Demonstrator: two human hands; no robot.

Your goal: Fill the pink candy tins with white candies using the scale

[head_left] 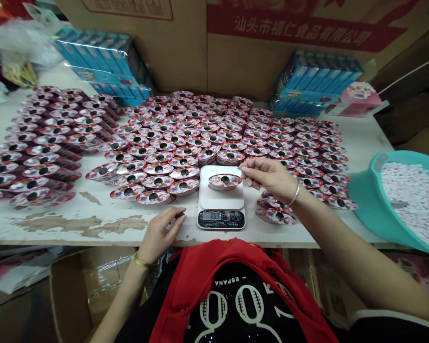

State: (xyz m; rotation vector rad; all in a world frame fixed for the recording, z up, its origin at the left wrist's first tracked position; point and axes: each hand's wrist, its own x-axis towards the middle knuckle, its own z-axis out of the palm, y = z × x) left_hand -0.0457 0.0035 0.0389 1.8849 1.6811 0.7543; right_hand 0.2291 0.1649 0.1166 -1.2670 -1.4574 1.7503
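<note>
A small oval tin [224, 181] with a round black hole in its lid, printed red and white, lies on the white pan of a digital kitchen scale [220, 219]. The scale's display shows a dark reading too small to read with certainty. My right hand [269, 177] hovers just right of that tin, its fingertips pinched close together and almost at its rim. Whether they hold something tiny is hidden. My left hand [160, 234] rests on the white table [93, 228] left of the scale, fingers loosely curled around nothing.
Several rows of matching tins [157, 152] cover the table around the scale. Blue cartons [316, 83] stand against cardboard at the back. A teal basin [389, 205] of small white-and-pink candies sits at the right table edge. Cardboard boxes lie below.
</note>
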